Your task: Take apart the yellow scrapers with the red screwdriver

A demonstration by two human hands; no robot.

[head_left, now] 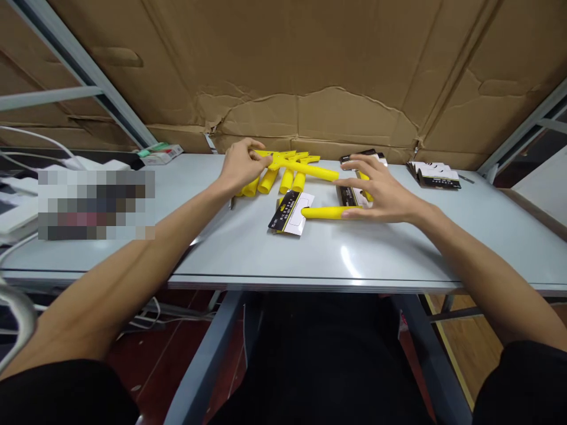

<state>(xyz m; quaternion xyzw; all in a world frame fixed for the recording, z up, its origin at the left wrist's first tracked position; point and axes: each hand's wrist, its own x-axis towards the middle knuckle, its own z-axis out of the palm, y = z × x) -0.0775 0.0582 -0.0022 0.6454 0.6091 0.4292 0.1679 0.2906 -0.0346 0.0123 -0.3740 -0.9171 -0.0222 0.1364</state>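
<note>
My left hand [243,164] is closed in a pinch on the head of a yellow plastic tube-handled tool [314,170], whose handle points right. Below and behind that head lie several more yellow tube-handled pieces [287,180], side by side. My right hand [376,186] has its fingers spread, the index finger close to the end of the held handle. Its thumb lies over the right end of another yellow tube [325,213]. That tube's left end overlaps a black-and-white printed card [292,213]. Another printed card [349,196] and a yellow piece [365,188] are partly hidden behind my right hand.
A stack of folded printed cards [436,175] sits at the right of the grey table [390,254]. Cardboard [310,59] stands along the back, between metal frame bars [84,65]. White cables and adapters [22,200], a blurred patch and a small box [162,154] are at the left.
</note>
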